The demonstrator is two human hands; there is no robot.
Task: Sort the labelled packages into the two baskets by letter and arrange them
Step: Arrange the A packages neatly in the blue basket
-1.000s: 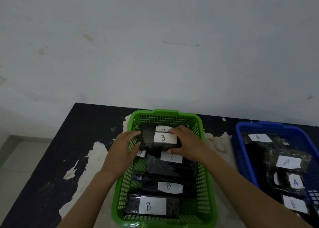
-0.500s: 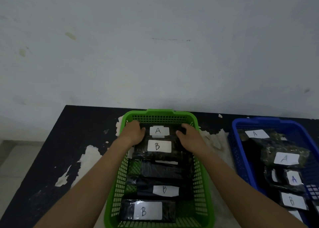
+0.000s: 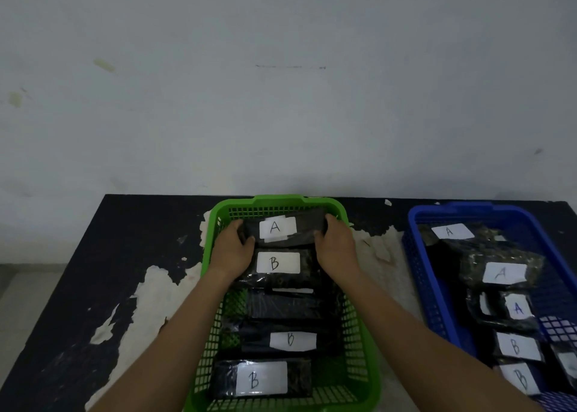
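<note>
Package A [image 3: 278,229] — now gripped by left hand [image 3: 232,249], right hand [image 3: 337,246].

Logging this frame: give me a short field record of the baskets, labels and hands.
Green basket: A package at far end; three B packages nearer; one package with label mostly hidden
Blue basket: three A labels, two B labels visible
Left hand: grips A package's left end
Right hand: grips its right end
Sorting: unfinished, both baskets mix letters
Table: dark, paint peeling
</note>
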